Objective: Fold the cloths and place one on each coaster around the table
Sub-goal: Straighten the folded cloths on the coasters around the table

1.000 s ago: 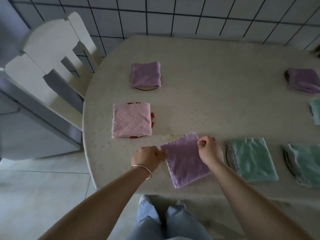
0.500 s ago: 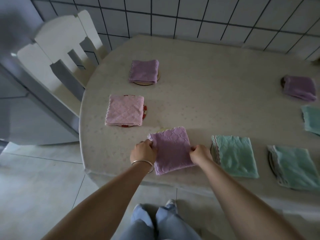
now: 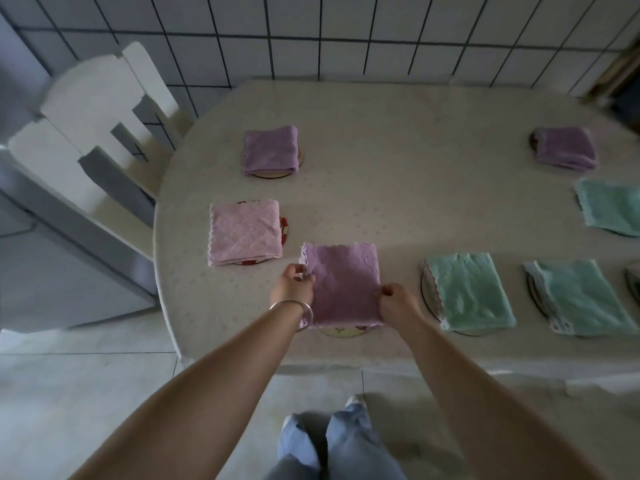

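Purple cloth (image 3: 341, 282) pinched by left hand (image 3: 293, 287) and right hand (image 3: 394, 299)

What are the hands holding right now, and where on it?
Both grip the purple cloth: the left hand at its left edge, the right hand at its right edge.

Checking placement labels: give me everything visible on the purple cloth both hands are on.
The purple cloth is a folded, roughly square piece of soft quilted fabric with a scalloped pale trim along its left and far edges. It lies flat near the table's front edge, over a light coaster whose rim peeks out at the near side. The left hand pinches its left edge; the right hand pinches its right edge.
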